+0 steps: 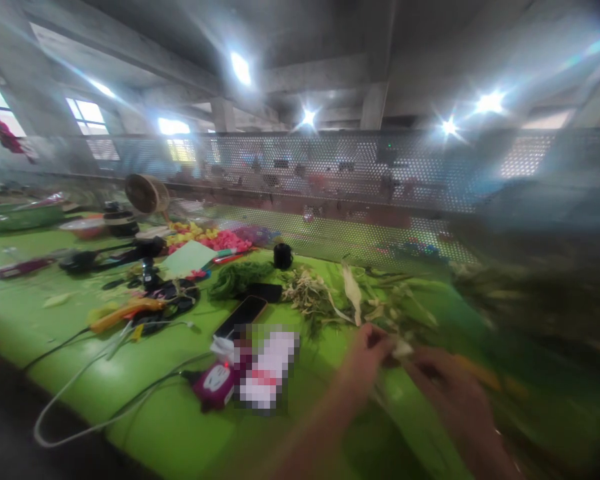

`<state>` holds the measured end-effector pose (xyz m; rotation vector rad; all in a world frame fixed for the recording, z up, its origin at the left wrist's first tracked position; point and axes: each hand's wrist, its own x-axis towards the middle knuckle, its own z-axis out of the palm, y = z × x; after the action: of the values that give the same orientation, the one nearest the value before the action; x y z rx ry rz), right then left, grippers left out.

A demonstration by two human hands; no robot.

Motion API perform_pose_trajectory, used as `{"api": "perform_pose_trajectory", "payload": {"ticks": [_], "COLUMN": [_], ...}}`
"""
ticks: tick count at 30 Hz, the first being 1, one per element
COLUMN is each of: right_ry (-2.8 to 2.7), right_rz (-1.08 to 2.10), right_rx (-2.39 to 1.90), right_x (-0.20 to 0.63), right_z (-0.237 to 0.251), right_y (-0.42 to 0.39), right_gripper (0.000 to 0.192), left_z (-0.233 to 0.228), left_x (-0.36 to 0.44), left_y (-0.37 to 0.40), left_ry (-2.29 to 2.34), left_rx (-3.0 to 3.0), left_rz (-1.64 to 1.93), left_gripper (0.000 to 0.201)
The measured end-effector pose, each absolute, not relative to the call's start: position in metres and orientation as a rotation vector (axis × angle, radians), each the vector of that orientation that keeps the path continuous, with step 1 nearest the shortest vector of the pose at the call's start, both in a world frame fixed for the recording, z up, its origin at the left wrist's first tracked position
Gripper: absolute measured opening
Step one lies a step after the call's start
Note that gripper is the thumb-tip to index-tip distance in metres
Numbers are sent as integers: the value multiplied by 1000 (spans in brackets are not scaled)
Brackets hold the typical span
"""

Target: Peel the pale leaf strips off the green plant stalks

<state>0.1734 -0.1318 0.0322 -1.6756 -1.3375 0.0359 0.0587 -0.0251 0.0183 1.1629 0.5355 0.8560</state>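
Over the green tabletop, my left hand (pixel 365 357) is closed in a pinch at the near end of a pale, whitish-green leaf-like piece (pixel 403 348). My right hand (pixel 445 377) grips the same piece from the other side, its fingers bent and blurred. Both hands almost meet around it, so much of the piece is hidden. A long pale strip (pixel 420 427) hangs below them; whether it joins the piece I cannot tell. Just beyond my fingers stands a cream-coloured petal or leaf (pixel 351 293), beside a heap of pale artificial sprigs (pixel 307 291).
Left of my hands lie a phone (pixel 241 316), a maroon device (pixel 215 385) with a white patch, and looping cables (pixel 63 427). An orange-yellow corded tool (pixel 127 315) lies farther left. Pink and yellow petals (pixel 220 240) and a small fan (pixel 147 193) sit behind. A perforated screen (pixel 305 173) borders the back.
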Motion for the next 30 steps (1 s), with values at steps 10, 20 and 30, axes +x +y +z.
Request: {"api": "perform_pose_trajectory", "payload": {"ticks": [10,20,30], "right_ry": [-1398,-1426,-1385], "right_rz": [-20,23,71], "right_rx": [-1652,-1702,-1686], "right_x": [174,170,167], "right_z": [31,26,30], "right_y": [-130,-129,-130], "right_gripper": [18,18,12], "left_z": [35,18,10], "left_x": [50,60,61], "left_y": [-37,-28,-20], "left_ry": [591,518,620], "left_rx": [1487,1237,1172], "left_rz": [911,924,954], "left_gripper": [3,5,10]}}
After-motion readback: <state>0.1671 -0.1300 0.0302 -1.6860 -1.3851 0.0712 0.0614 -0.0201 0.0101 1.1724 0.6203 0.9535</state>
